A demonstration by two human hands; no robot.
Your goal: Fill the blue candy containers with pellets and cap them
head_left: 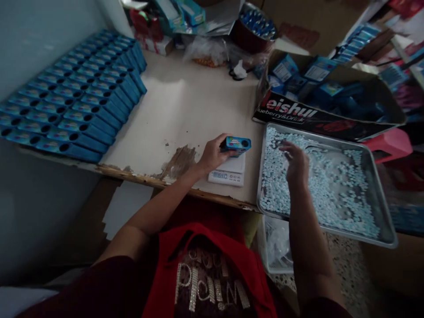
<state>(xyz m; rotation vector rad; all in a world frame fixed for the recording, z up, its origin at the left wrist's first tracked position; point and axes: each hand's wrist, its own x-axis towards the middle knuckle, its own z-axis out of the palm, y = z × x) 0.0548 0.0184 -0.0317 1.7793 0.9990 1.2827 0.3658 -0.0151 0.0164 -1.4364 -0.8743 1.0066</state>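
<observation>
A small blue box (239, 143) with a dark round hole in its top is gripped by my left hand (213, 154). It is over the rear of a white digital scale (228, 176) whose display is lit. Whether the box rests on the scale or is held just above it, I cannot tell. To the right, a metal tray (260, 194) holds many small pale-blue and white pellets (321, 190). My right hand (296, 165) is over the tray's left part, fingers apart and slightly bent, with nothing visible in them.
Rows of similar blue boxes (76, 97) stand at the left. Behind the tray is a black carton (298, 115) filled with blue packs. A round tub (247, 37), a clear plastic bag (207, 51) and scissors (236, 74) lie at the back. A pink scoop-like object (392, 143) is beside the tray.
</observation>
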